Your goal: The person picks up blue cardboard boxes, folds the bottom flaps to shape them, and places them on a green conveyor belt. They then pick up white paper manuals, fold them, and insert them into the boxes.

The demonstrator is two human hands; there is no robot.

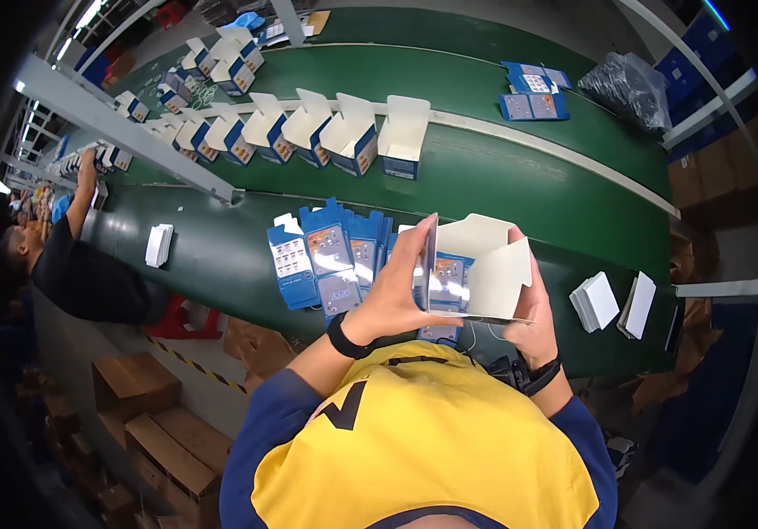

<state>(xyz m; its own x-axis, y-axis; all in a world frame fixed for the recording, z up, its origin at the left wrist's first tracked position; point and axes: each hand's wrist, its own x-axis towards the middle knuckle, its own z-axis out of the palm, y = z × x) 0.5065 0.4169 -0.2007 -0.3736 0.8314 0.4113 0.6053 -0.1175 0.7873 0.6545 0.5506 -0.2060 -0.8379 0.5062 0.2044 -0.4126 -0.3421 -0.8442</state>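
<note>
Between my hands is a small folding carton point(500, 271), its white inside showing and its flaps standing up. My left hand point(394, 286) presses on its left wall, thumb along the near edge. At the opposite side my right hand point(534, 309) grips the right wall, fingers behind it and thumb near the lower edge. Through the opening of the carton, printed blue card is visible. Several flat blue cartons point(330, 260) lie overlapping on the green table just beyond and left of my left hand.
A row of opened cartons point(350, 137) stands on the green conveyor point(476, 167) beyond. Stacks of white cards point(594, 301) lie at right, another stack point(159, 245) at left. Flat blue cartons point(533, 93) and a clear bag point(630, 88) sit farther back. A co-worker point(88, 264) reaches in at left.
</note>
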